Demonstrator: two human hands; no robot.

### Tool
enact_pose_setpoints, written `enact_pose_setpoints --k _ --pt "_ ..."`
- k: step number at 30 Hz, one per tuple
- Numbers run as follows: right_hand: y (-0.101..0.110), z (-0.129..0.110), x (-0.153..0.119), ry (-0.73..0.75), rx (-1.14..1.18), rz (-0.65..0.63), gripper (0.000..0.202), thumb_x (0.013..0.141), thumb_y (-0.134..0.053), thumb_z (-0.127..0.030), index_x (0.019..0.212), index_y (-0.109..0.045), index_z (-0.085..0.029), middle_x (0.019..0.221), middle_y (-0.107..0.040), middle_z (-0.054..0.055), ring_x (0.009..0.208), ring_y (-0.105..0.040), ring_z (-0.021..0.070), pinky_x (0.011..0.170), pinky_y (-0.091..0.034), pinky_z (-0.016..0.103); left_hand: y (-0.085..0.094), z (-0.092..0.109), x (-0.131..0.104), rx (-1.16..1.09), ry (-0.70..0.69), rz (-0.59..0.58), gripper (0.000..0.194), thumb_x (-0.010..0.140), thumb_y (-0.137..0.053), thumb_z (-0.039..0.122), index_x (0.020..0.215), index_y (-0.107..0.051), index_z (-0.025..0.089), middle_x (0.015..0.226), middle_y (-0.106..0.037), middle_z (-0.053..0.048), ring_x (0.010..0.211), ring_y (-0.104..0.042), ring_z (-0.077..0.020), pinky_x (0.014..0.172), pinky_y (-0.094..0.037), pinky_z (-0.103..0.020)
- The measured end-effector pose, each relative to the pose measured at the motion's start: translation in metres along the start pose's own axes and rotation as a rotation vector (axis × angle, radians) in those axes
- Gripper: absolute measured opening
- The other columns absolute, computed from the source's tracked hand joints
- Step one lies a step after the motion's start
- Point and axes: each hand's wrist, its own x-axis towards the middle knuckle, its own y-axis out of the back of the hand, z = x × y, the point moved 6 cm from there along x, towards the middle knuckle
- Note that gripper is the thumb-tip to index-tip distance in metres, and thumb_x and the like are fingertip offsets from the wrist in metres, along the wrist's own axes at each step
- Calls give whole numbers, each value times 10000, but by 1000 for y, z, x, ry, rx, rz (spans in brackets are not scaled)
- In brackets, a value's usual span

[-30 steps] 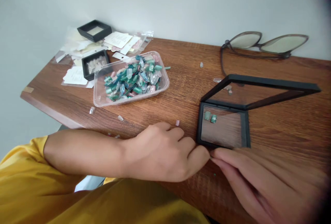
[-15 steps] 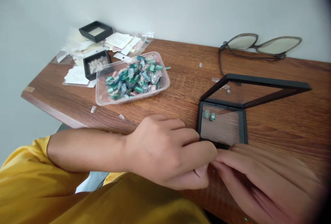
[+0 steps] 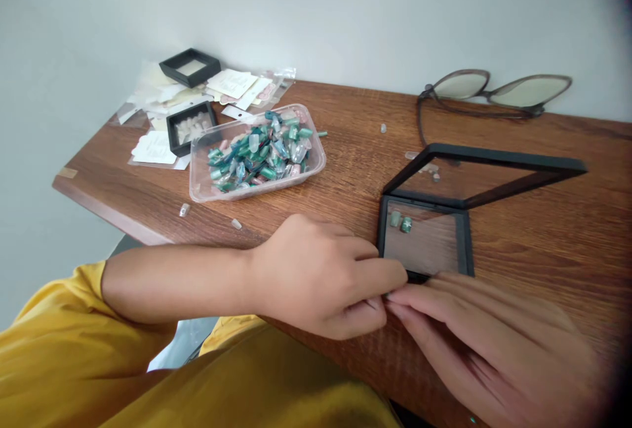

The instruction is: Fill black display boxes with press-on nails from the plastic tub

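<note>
My left hand point(image 3: 323, 276) is closed, its thumb and index finger meeting the pinched fingertips of my right hand point(image 3: 488, 342). Whatever lies between the fingers is mostly hidden and too small to name. Just beyond both hands stands a black display frame point(image 3: 470, 243), its lid point(image 3: 523, 159) raised and its clear film showing. Two green press-on nails rest on the film near its upper left: a plain one point(image 3: 395, 218) and one with a white star point(image 3: 406, 224). My hands overlap the frame's near edge.
A clear plastic tub point(image 3: 197, 184) heaped with green, blue and pink press-on nails stands left of centre. Behind it lie two smaller black frames point(image 3: 170, 135) and white cards point(image 3: 153, 148) in plastic sleeves. Glasses point(image 3: 494, 95) sit by the wall. Loose clear nails point(image 3: 184, 210) dot the wooden table.
My joined fingertips have shifted slightly left and up, and the grip between them has adjusted. The view has moved a little; the frame and its two nails look unchanged.
</note>
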Motion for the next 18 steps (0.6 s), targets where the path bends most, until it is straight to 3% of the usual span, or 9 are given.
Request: enact_pose_setpoints --k 5,10,14,18 --pt "2 -2 14 11 5 16 156 1031 -716 -418 1094 -812 -313 828 -781 35 789 -759 244 644 -603 341 1 0 -1 -7 -31 39 173 999 -533 233 879 -658 228 738 -705 63 626 -637 -122 537 -374 -345" --pt "8 -16 40 141 -21 11 193 1068 -617 -151 1154 -728 -282 909 -787 -10 795 -755 182 741 -594 328 2 -1 -1 -26 -35 34 165 996 -593 263 851 -667 239 776 -719 67 660 -652 -126 555 -401 -356" --pt "7 -18 43 190 -68 -7 155 1101 -593 -153 1162 -690 -258 938 -784 -8 860 -761 178 788 -582 322 1 -1 -1 -19 2 19 185 990 -609 291 828 -684 243 780 -709 62 646 -634 -131 556 -397 -354" --pt "8 -18 46 144 -60 10 130 1100 -600 -164 1142 -674 -263 910 -771 -17 809 -749 171 754 -582 324 2 -1 -1 8 19 17 167 984 -638 290 845 -719 244 780 -718 60 643 -641 -142 538 -402 -362"
